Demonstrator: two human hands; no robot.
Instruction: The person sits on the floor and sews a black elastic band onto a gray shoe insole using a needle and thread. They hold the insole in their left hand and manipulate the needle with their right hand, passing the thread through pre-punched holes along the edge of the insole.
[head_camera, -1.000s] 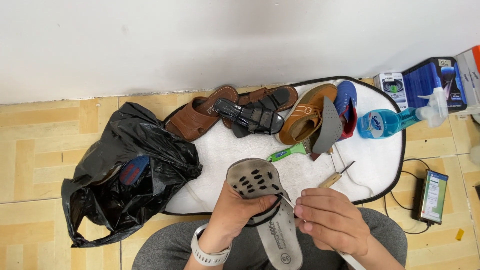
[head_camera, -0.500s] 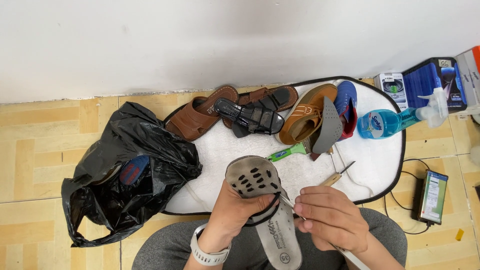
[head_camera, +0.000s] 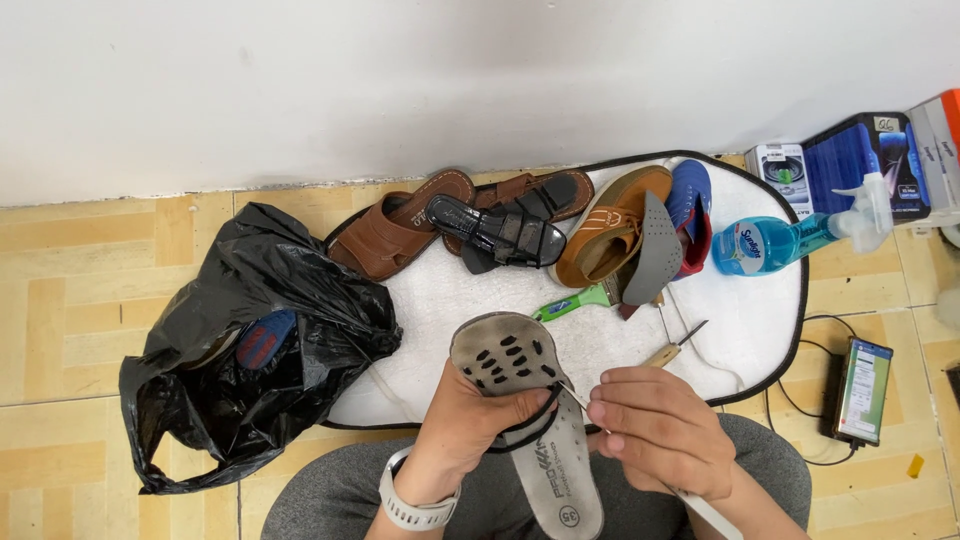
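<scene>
Over the person's lap, the left hand (head_camera: 470, 425) grips a worn grey sandal (head_camera: 530, 420) around its middle, sole side up, with a black strap looped under the fingers. The right hand (head_camera: 660, 430) is closed in a pinch on a thin needle-like tool (head_camera: 572, 393) whose tip touches the sandal's edge. Just beyond, on the white mat (head_camera: 740, 320), lie a wooden-handled awl (head_camera: 672, 348) and a green-handled brush (head_camera: 575, 300). To the left sits a crumpled black plastic bag (head_camera: 240, 350), open, with a blue and red shoe (head_camera: 262, 338) showing inside. Farther off are brown sandals (head_camera: 395, 230), a black strappy sandal (head_camera: 495, 232), a tan shoe (head_camera: 610, 225) and a blue spray bottle (head_camera: 790, 240).
</scene>
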